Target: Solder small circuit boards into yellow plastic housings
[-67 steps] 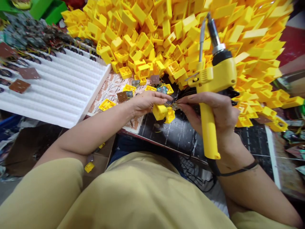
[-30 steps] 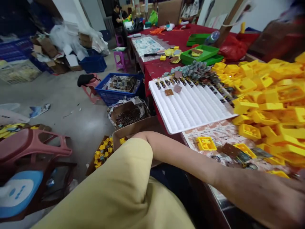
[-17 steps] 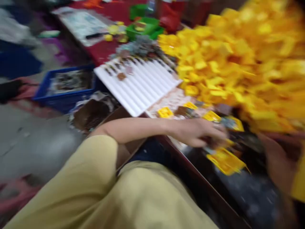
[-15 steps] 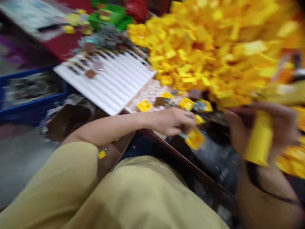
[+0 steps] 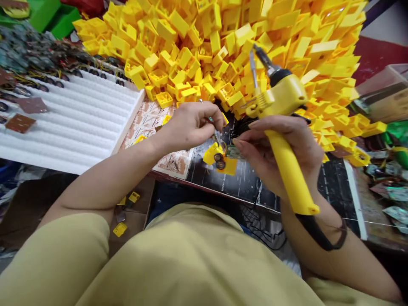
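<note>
My right hand (image 5: pixel 283 157) is wrapped around the yellow handle of a soldering gun (image 5: pixel 288 91), whose metal tip points up and away to the left. Its thumb and forefinger also pinch the edge of a small green circuit board (image 5: pixel 234 151). Opposite it, my left hand (image 5: pixel 199 125) is closed, fingertips together over a small greyish piece that I cannot make out. Just below the fingertips is a yellow plastic housing (image 5: pixel 213 154) with two round dark parts (image 5: pixel 219 160) and thin wires running toward the board.
A large heap of yellow plastic housings (image 5: pixel 178 63) covers the back of the table. On the left, a white ribbed foam tray (image 5: pixel 92 114) bears wired round parts and brown boards (image 5: pixel 21 122). Silvery packets (image 5: pixel 389 191) lie at right. Yellow pieces (image 5: pixel 120 229) sit in a box below.
The view has swung right and sharpened. My right hand, with the soldering gun, has come in beside my left hand, and its fingertips are now at the circuit board.
</note>
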Tool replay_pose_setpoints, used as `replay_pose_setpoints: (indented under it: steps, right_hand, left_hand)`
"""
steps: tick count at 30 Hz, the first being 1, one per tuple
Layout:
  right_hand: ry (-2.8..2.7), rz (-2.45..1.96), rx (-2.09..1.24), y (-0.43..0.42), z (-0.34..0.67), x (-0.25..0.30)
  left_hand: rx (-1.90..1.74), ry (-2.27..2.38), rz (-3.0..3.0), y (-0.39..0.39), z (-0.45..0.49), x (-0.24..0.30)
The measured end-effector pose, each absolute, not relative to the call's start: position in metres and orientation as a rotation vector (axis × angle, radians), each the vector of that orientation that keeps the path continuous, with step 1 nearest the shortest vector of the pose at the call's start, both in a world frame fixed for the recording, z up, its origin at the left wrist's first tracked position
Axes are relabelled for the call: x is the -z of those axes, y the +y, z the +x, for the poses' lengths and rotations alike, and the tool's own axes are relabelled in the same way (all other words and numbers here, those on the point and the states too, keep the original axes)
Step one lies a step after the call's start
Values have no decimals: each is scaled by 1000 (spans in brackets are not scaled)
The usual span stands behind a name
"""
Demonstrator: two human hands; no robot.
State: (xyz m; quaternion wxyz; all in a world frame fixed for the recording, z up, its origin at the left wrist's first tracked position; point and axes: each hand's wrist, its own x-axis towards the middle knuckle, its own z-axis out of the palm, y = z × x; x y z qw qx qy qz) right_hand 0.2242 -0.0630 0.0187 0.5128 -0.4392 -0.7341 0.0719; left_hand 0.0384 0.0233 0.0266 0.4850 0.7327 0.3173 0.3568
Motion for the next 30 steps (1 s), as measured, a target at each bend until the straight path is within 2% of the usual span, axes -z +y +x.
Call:
replay_pose_setpoints:
  steps: [11, 19, 24, 30]
  right_hand:
    - [-1611, -953, 54, -95, 227, 24]
    - [-1491, -946, 191, -75, 229, 31]
    - [-1659, -902, 173, -89, 230, 37]
    - [-1714, -928, 127, -101, 258, 46]
  left_hand:
    - [-805, 975, 1479, 43, 51, 6]
    - [-531, 755, 1416, 14, 65, -5]
    - [-636, 878, 1025, 20, 73, 1]
    - [-697, 926, 998, 24, 46, 7]
